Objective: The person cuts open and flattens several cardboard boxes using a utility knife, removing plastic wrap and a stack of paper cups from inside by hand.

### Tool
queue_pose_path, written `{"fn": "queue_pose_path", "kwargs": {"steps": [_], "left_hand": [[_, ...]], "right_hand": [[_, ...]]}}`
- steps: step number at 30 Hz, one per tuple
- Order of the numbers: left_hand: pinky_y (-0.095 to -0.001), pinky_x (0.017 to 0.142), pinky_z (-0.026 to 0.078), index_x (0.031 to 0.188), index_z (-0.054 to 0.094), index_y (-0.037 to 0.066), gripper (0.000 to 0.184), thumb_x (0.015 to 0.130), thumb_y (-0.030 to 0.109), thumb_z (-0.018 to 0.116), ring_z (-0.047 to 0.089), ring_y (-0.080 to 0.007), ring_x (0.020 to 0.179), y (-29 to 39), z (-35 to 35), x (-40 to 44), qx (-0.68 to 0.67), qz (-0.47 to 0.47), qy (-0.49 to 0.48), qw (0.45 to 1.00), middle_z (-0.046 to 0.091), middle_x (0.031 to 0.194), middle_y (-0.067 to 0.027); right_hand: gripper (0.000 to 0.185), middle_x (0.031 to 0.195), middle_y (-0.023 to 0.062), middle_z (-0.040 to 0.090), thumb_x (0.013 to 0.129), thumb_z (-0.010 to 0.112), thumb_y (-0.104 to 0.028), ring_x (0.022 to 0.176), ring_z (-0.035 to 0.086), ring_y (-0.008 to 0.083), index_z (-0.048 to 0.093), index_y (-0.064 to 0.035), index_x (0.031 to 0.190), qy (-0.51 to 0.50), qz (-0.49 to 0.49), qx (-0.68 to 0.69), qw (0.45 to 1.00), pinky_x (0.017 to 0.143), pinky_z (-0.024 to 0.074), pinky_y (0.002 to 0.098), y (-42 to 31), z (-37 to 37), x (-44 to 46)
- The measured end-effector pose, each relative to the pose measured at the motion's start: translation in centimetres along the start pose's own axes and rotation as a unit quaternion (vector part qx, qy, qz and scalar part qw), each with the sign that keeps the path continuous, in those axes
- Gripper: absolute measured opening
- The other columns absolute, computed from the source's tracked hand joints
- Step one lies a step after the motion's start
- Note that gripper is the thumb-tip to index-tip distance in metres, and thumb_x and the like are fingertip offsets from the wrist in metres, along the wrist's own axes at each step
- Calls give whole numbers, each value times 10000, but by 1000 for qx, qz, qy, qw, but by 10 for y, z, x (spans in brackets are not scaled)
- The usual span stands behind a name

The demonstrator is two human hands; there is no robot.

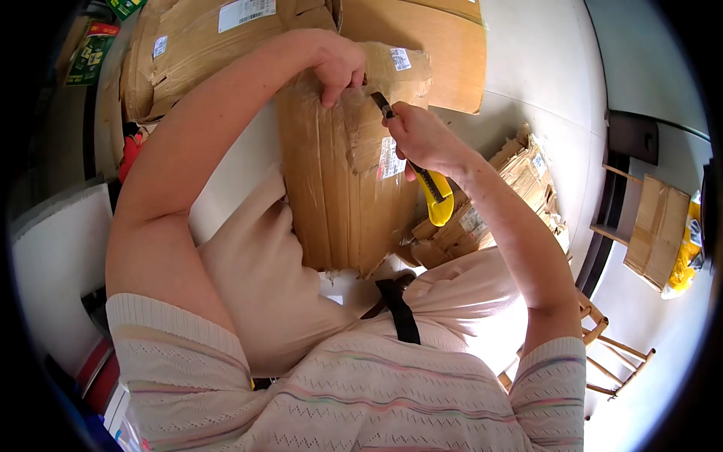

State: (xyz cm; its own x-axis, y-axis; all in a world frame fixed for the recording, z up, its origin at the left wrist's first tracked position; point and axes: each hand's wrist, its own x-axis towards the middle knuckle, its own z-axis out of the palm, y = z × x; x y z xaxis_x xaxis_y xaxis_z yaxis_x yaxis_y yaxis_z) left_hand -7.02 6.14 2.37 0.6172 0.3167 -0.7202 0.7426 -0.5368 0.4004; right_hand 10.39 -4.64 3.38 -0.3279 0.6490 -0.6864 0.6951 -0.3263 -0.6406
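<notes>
A tall cardboard box [324,188], wrapped in clear tape and bearing white labels, stands between my knees. My right hand [422,139] grips a yellow utility knife [437,200]. The knife's blade is out and points up and left, near the upper part of the box. Beside it, my left hand [340,66] is bent down at the wrist over the box's taped top, its fingers closed in a pinch. What those fingers hold, if anything, is too small to make out.
A large cardboard box [203,53] lies at the upper left, and flat cardboard [448,53] lies behind. Flattened cardboard pieces [520,181] are stacked on the right. Farther right are a small carton [657,226] and a wooden stool [614,354].
</notes>
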Motion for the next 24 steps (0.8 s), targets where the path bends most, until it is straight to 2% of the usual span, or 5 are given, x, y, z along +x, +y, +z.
{"fn": "queue_pose_path", "kwargs": {"steps": [5, 8, 14, 18, 24], "left_hand": [[-317, 579, 435, 839, 653, 17, 310, 540, 78, 707, 551, -144, 640, 1, -2, 1, -112, 73, -33, 990, 619, 691, -50], [-295, 570, 427, 833, 624, -10, 254, 595, 73, 660, 535, -120, 638, 14, -7, 0, -199, 131, 14, 971, 614, 709, -42], [-261, 632, 424, 932, 585, -45, 258, 697, 62, 572, 537, -118, 693, 45, 3, 18, -423, 203, 14, 883, 620, 779, -54], [-292, 685, 433, 974, 589, -40, 288, 733, 116, 578, 544, -136, 712, 66, 5, 26, -315, 184, 129, 922, 628, 810, -70], [-353, 616, 416, 727, 575, -65, 321, 772, 252, 590, 535, -262, 634, 80, -2, 36, -184, 61, 165, 967, 551, 652, -172]], "right_hand": [[242, 634, 123, 538, 937, 390, -182, 415, 565, 214, 459, 49, 963, 0, 5, 53, 999, 411, 475, 330, 4, -5, -18], [248, 620, 89, 518, 944, 391, -203, 399, 538, 180, 463, 26, 1005, 14, 15, 129, 991, 396, 453, 298, 16, -15, -38], [259, 615, 60, 492, 950, 382, -214, 387, 502, 148, 472, -2, 1069, 72, 30, 165, 983, 398, 432, 283, 37, -31, -73], [259, 612, 61, 495, 952, 376, -213, 391, 512, 151, 471, 6, 1052, 78, 26, 150, 985, 397, 425, 286, 42, -41, -93], [245, 600, 73, 501, 950, 383, -209, 400, 538, 168, 459, 23, 964, 85, 49, 90, 991, 396, 428, 296, 40, -54, -90]]}}
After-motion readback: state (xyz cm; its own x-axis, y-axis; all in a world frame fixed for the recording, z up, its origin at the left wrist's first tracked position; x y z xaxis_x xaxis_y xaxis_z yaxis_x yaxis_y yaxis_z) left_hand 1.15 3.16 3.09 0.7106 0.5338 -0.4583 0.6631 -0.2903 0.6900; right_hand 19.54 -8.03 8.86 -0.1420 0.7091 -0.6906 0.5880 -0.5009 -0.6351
